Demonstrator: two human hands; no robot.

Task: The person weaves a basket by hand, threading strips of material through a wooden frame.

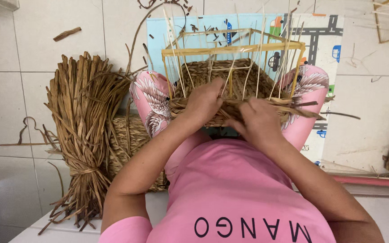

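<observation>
A: Item, frame centre: your half-woven basket (230,85) — what state?

B: Brown plaited base, pale upright stakes, wooden frame on top. Your left hand (203,101) and right hand (260,121) are both closed on its near rim strands.

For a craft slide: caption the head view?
Both hands weave dried brown straw strands into a half-made rectangular basket held between the knees.
</observation>
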